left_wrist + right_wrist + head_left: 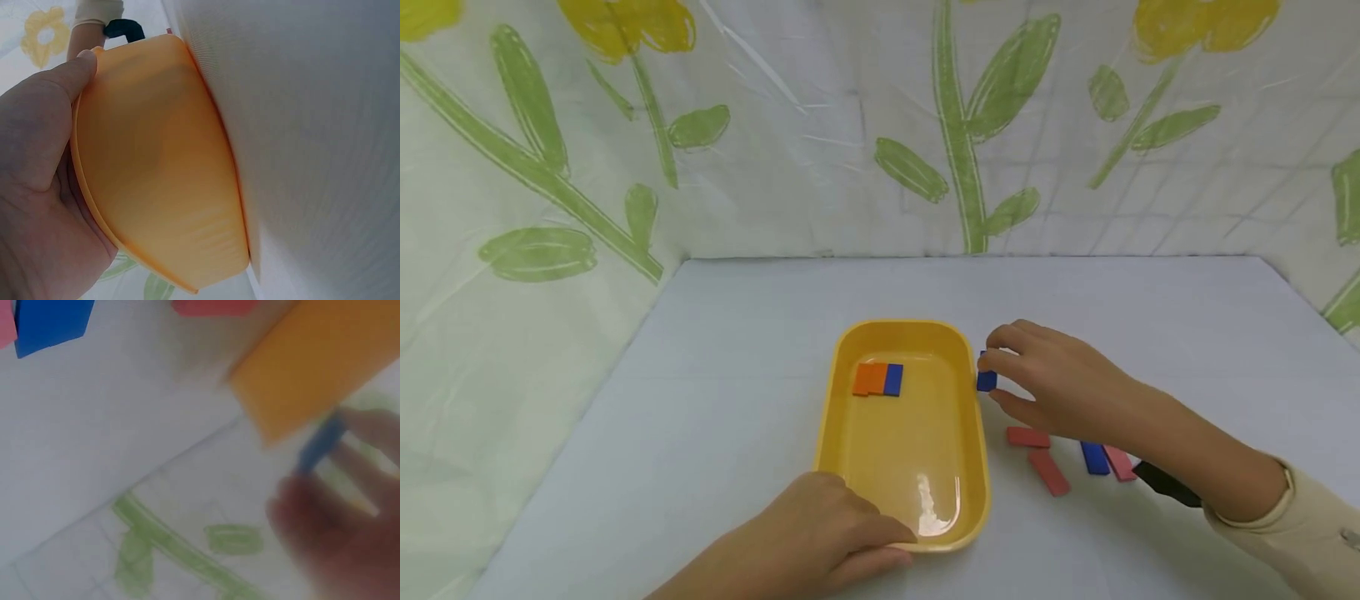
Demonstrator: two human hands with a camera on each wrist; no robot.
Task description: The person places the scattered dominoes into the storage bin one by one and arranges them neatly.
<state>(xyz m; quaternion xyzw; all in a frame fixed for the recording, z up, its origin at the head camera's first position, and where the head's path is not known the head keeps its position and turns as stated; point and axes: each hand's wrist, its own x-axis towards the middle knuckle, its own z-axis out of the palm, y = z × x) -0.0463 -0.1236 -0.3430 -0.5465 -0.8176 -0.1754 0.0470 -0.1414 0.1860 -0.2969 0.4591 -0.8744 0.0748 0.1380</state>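
In the head view a yellow plastic tray sits on the table, with two orange blocks and a blue block side by side in its upper left part. My left hand grips the tray's near left rim, thumb outside the wall and fingers over the edge, as the left wrist view also shows on the tray. By the tray's right rim my right hand pinches another blue block between thumb and fingers. That block looks blurred in the right wrist view.
Right of the tray, two red blocks lie on the white table. Beneath the right forearm are a further blue block and a pink block. A curtain with painted flowers stands behind the table.
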